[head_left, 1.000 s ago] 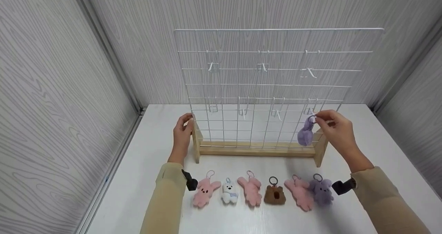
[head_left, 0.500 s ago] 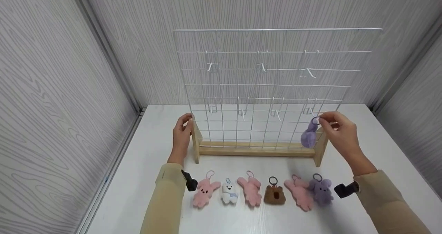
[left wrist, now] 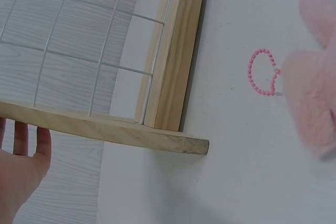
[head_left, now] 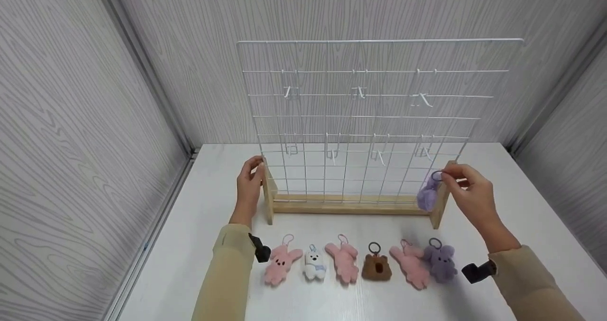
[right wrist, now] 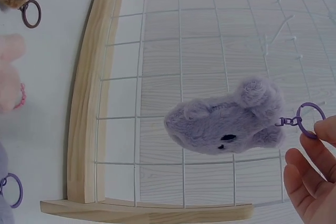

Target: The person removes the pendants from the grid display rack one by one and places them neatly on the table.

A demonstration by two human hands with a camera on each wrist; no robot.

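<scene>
My right hand (head_left: 469, 188) pinches the purple ring (right wrist: 311, 120) of a purple plush keychain (right wrist: 226, 119) between thumb and fingertip. The plush animal hangs in front of the right end of a white wire grid rack (head_left: 360, 40), below its lower row of hooks. My left hand (head_left: 249, 181) is at the rack's left wooden side piece (left wrist: 126, 134), fingertips against its outer face. Hooks (head_left: 380, 157) on both rows bear nothing.
Before the rack lie pink plush keychains (head_left: 280, 264), a white bear keychain (head_left: 314, 264), a brown plush keychain (head_left: 377, 267) and another purple plush keychain (head_left: 441, 264). A wooden base bar (head_left: 351, 207) runs along the rack's bottom. Panelled walls (head_left: 85, 145) enclose the white table (head_left: 213, 169).
My right hand has drawn the purple plush keychain away from the lower right hook, slightly right and down. My left hand stays at the side piece.
</scene>
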